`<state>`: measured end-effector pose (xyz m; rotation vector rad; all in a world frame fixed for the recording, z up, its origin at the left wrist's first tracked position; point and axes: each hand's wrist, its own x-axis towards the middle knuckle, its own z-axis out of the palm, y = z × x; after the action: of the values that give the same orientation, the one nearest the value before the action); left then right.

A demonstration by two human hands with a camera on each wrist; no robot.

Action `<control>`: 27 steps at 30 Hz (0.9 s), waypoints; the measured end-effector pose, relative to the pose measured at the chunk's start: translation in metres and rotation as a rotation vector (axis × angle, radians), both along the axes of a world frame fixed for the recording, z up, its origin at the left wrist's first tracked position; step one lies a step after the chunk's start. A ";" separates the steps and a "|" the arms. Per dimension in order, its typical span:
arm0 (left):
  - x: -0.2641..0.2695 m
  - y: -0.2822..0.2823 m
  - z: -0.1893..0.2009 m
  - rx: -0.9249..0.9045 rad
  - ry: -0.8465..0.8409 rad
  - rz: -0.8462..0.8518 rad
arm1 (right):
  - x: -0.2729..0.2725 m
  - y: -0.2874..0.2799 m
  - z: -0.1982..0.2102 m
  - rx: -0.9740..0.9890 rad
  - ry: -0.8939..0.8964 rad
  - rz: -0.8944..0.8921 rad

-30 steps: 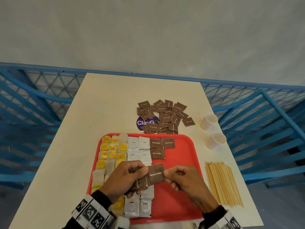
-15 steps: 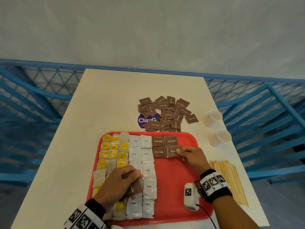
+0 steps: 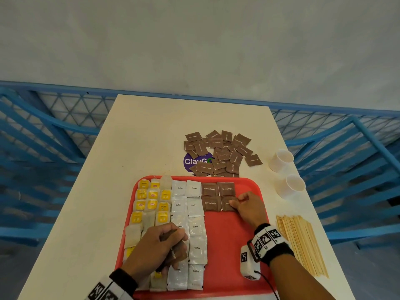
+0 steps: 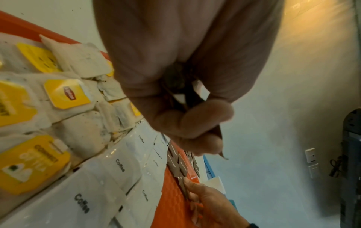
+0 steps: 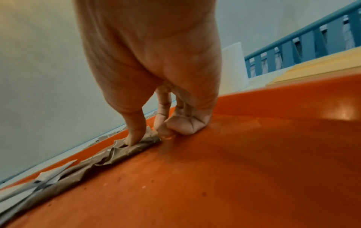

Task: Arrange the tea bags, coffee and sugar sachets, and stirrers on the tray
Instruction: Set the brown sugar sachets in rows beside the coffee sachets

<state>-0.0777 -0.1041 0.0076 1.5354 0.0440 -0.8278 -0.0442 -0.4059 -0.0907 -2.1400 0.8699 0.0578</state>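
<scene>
Four brown sugar sachets lie on the red tray; the right hand pinches the fourth's near corner. The left hand, fingers curled, grips more brown sachets, their count hidden.

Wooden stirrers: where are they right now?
In the head view the wooden stirrers lie bundled on the table, off the red tray to its right, nearer than the two white cups.

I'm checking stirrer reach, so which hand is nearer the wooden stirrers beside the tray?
Right. The right hand rests on the tray just left of the wooden stirrers; the left hand is across the tray.
</scene>
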 end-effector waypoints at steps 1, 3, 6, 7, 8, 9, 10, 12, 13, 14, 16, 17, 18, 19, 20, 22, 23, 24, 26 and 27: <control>0.000 0.000 0.000 0.008 -0.011 -0.004 | 0.000 0.001 0.000 0.001 -0.012 -0.001; 0.001 0.001 -0.001 0.016 -0.018 -0.004 | -0.002 0.002 0.001 -0.008 -0.032 -0.031; 0.003 0.001 -0.002 0.010 0.004 0.013 | -0.002 0.004 0.001 -0.003 -0.029 -0.016; 0.003 0.001 -0.002 -0.010 0.026 0.022 | -0.002 0.006 0.002 0.008 -0.029 -0.008; 0.003 0.001 -0.001 -0.047 0.056 0.031 | -0.003 0.007 0.005 0.014 -0.031 -0.009; 0.004 0.001 0.001 -0.098 0.093 0.042 | -0.004 0.008 0.009 0.013 -0.040 -0.020; 0.004 0.001 0.003 -0.157 0.133 0.056 | -0.007 0.009 0.017 0.007 -0.052 -0.032; 0.007 0.002 0.004 -0.251 0.193 0.077 | -0.015 0.014 0.036 -0.012 -0.105 0.005; 0.008 0.002 0.005 -0.279 0.201 0.073 | -0.021 0.017 0.045 -0.016 -0.126 0.063; 0.008 0.002 0.005 -0.295 0.191 0.059 | -0.027 0.022 0.056 -0.005 -0.141 0.139; 0.007 -0.002 0.007 -0.296 0.133 0.025 | -0.043 0.036 0.078 0.101 -0.178 0.278; 0.006 -0.005 0.009 -0.280 0.097 0.018 | -0.053 0.046 0.091 0.193 -0.196 0.324; 0.004 -0.008 0.011 -0.258 0.054 0.015 | -0.063 0.058 0.105 0.291 -0.199 0.364; 0.002 -0.012 0.013 -0.229 0.009 0.009 | -0.072 0.071 0.117 0.379 -0.186 0.405; 0.001 -0.016 0.014 -0.196 -0.040 -0.004 | -0.080 0.082 0.126 0.429 -0.172 0.441; -0.003 -0.023 0.015 -0.138 -0.125 -0.037 | -0.091 0.097 0.131 0.410 -0.195 0.462; -0.006 -0.026 0.016 -0.126 -0.146 -0.040 | -0.094 0.100 0.130 0.383 -0.217 0.442; -0.008 -0.028 0.017 -0.129 -0.154 -0.032 | -0.097 0.102 0.129 0.379 -0.236 0.418; -0.011 -0.028 0.019 -0.166 -0.130 -0.020 | -0.101 0.102 0.128 0.408 -0.277 0.386; -0.013 -0.027 0.021 -0.185 -0.114 -0.021 | -0.103 0.101 0.129 0.423 -0.308 0.371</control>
<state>-0.0904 -0.1307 0.0286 1.4073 -0.1292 -0.7390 -0.1475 -0.3046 0.0382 -1.8176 0.2457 0.0895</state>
